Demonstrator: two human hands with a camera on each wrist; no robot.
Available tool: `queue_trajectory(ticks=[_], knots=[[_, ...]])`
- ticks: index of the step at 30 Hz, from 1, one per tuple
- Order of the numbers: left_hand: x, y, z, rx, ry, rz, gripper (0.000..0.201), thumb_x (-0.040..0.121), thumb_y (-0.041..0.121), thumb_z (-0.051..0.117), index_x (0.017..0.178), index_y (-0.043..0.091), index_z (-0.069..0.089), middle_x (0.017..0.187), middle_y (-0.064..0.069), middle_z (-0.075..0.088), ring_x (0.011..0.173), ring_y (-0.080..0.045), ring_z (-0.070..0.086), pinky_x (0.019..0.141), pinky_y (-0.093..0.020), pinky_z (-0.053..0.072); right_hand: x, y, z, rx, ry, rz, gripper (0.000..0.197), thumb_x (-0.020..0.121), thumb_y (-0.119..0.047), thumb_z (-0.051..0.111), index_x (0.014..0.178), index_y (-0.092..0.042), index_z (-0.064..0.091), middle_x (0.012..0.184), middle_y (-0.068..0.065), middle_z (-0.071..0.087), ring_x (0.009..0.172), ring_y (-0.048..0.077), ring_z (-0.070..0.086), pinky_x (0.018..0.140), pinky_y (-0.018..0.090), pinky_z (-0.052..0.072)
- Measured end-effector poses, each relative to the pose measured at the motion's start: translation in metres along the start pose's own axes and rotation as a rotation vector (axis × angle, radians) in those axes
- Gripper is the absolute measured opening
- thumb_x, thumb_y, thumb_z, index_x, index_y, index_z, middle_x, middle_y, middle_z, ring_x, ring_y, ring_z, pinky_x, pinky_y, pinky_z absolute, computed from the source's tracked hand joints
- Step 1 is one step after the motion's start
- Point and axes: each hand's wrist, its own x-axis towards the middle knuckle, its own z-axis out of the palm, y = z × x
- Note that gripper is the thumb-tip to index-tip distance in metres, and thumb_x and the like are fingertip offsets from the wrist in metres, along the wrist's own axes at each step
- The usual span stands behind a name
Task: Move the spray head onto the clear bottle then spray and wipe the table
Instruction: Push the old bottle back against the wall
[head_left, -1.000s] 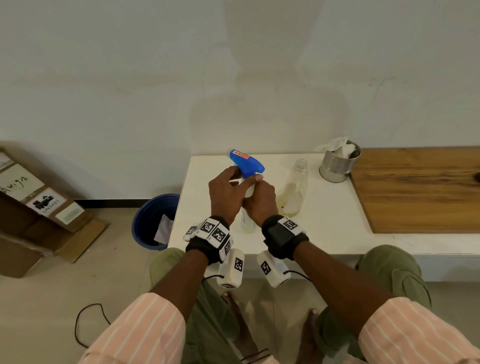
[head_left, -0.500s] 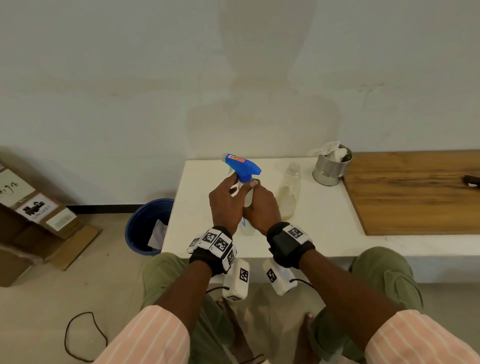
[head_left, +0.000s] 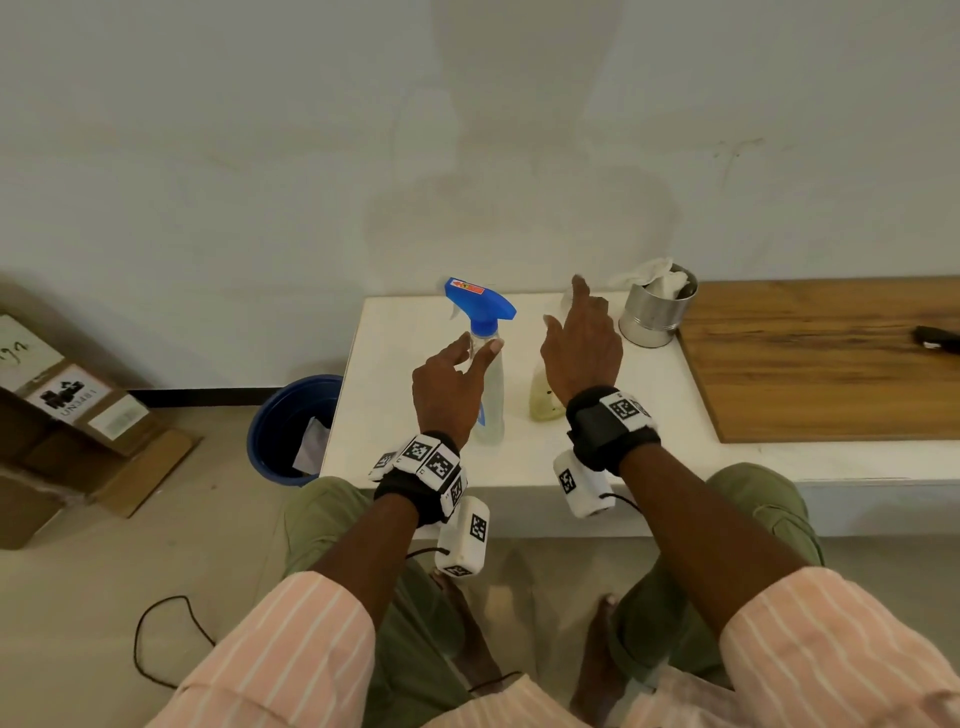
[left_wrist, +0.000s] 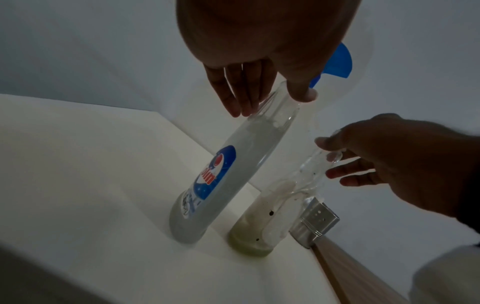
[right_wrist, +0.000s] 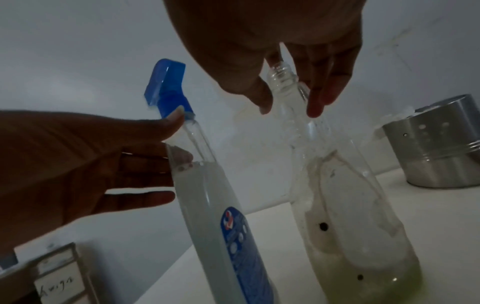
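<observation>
The blue spray head (head_left: 480, 301) sits screwed on a labelled bottle (head_left: 491, 410) of cloudy liquid, upright on the white table (head_left: 415, 467). My left hand (head_left: 478, 345) has straight fingers either side of that bottle's neck, and the thumb (right_wrist: 179, 117) touches the blue collar. To the right, close by, stands the clear bottle (head_left: 545, 400), capless, with yellowish liquid at the bottom. My right hand (head_left: 563, 306) reaches over its open neck (right_wrist: 280, 72), thumb and fingers spread on either side. Whether they touch the glass is unclear.
A metal tin (head_left: 657, 312) holding a white cloth (head_left: 654, 273) stands right of the clear bottle. Beyond it a wooden board (head_left: 831, 364) carries a small black object (head_left: 937, 338). On the floor to the left are a blue bin (head_left: 291, 431) and cardboard boxes (head_left: 62, 405).
Both hands gripped the labelled bottle and its spray head. My right hand has let go and moved right to the clear bottle's neck. My left hand's fingers have loosened.
</observation>
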Motion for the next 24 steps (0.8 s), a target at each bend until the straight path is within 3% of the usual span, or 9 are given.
queue_trajectory(ticks=[3, 6, 9, 12, 14, 16, 19, 21, 24], knots=[[0.000, -0.004, -0.004, -0.033, -0.001, -0.019, 0.056, 0.089, 0.054, 0.054, 0.130, 0.016, 0.062, 0.127, 0.001, 0.067, 0.114, -0.013, 0.062, 0.093, -0.016, 0.038, -0.009, -0.004, -0.005, 0.025, -0.006, -0.049, 0.041, 0.097, -0.018, 0.050, 0.135, -0.014, 0.037, 0.114, 0.013, 0.052, 0.092, 0.031, 0.060, 0.076, 0.043, 0.052], [0.000, -0.010, -0.010, -0.023, 0.047, 0.009, 0.043, 0.095, 0.049, 0.047, 0.114, 0.018, 0.071, 0.107, 0.004, 0.073, 0.093, -0.007, 0.062, 0.079, -0.007, 0.037, -0.028, -0.006, -0.018, 0.013, -0.041, -0.092, 0.033, 0.095, -0.016, 0.052, 0.126, -0.011, 0.042, 0.109, 0.011, 0.052, 0.085, 0.028, 0.059, 0.068, 0.040, 0.052], [0.003, -0.026, -0.022, 0.072, 0.109, 0.021, 0.049, 0.099, 0.048, 0.038, 0.091, 0.013, 0.070, 0.079, 0.002, 0.063, 0.077, -0.010, 0.055, 0.072, -0.019, 0.039, -0.052, -0.020, -0.033, 0.035, -0.118, -0.143, 0.032, 0.094, -0.015, 0.053, 0.124, -0.012, 0.042, 0.108, 0.009, 0.053, 0.077, 0.023, 0.053, 0.064, 0.035, 0.048], [0.017, -0.043, -0.034, 0.223, 0.057, -0.058, 0.048, 0.097, 0.049, 0.042, 0.107, 0.010, 0.069, 0.101, -0.003, 0.073, 0.093, -0.019, 0.065, 0.080, -0.024, 0.043, -0.073, -0.041, -0.048, 0.044, -0.244, -0.204, 0.038, 0.092, -0.018, 0.055, 0.127, -0.012, 0.041, 0.108, 0.007, 0.053, 0.079, 0.020, 0.050, 0.068, 0.028, 0.039], [0.030, -0.059, -0.039, 0.332, -0.082, -0.175, 0.056, 0.095, 0.054, 0.043, 0.118, 0.007, 0.064, 0.121, -0.008, 0.068, 0.113, -0.027, 0.061, 0.094, -0.031, 0.043, -0.084, -0.054, -0.053, 0.044, -0.335, -0.260, 0.043, 0.091, -0.016, 0.055, 0.131, -0.012, 0.039, 0.107, 0.006, 0.053, 0.080, 0.017, 0.048, 0.071, 0.025, 0.037], [0.040, -0.073, -0.044, 0.415, -0.200, -0.274, 0.061, 0.094, 0.055, 0.042, 0.120, 0.003, 0.061, 0.126, -0.013, 0.064, 0.119, -0.033, 0.056, 0.099, -0.036, 0.041, -0.091, -0.070, -0.051, 0.088, -0.391, -0.335, 0.037, 0.091, -0.013, 0.055, 0.126, -0.014, 0.043, 0.103, 0.006, 0.056, 0.077, 0.015, 0.047, 0.069, 0.024, 0.037], [0.051, -0.084, -0.058, 0.476, -0.262, -0.319, 0.044, 0.100, 0.033, 0.038, 0.120, -0.001, 0.059, 0.128, -0.019, 0.060, 0.119, -0.039, 0.054, 0.099, -0.039, 0.040, -0.087, -0.100, -0.036, 0.153, -0.400, -0.392, 0.032, 0.093, -0.014, 0.055, 0.124, -0.014, 0.045, 0.102, 0.007, 0.058, 0.083, 0.022, 0.056, 0.073, 0.031, 0.046], [0.059, -0.091, -0.067, 0.502, -0.262, -0.324, 0.034, 0.098, 0.011, 0.036, 0.119, -0.004, 0.059, 0.130, -0.020, 0.057, 0.119, -0.039, 0.053, 0.099, -0.040, 0.040, -0.077, -0.120, -0.021, 0.204, -0.376, -0.386, 0.031, 0.094, -0.011, 0.054, 0.124, -0.012, 0.044, 0.102, 0.008, 0.056, 0.080, 0.020, 0.055, 0.069, 0.028, 0.044], [0.080, -0.113, -0.080, 0.545, -0.262, -0.354, 0.037, 0.097, 0.008, 0.037, 0.129, -0.001, 0.052, 0.140, -0.018, 0.050, 0.128, -0.037, 0.048, 0.103, -0.038, 0.037, -0.057, -0.150, 0.007, 0.296, -0.323, -0.353, 0.030, 0.092, -0.003, 0.052, 0.120, -0.010, 0.044, 0.102, 0.009, 0.053, 0.077, 0.014, 0.049, 0.059, 0.020, 0.036]])
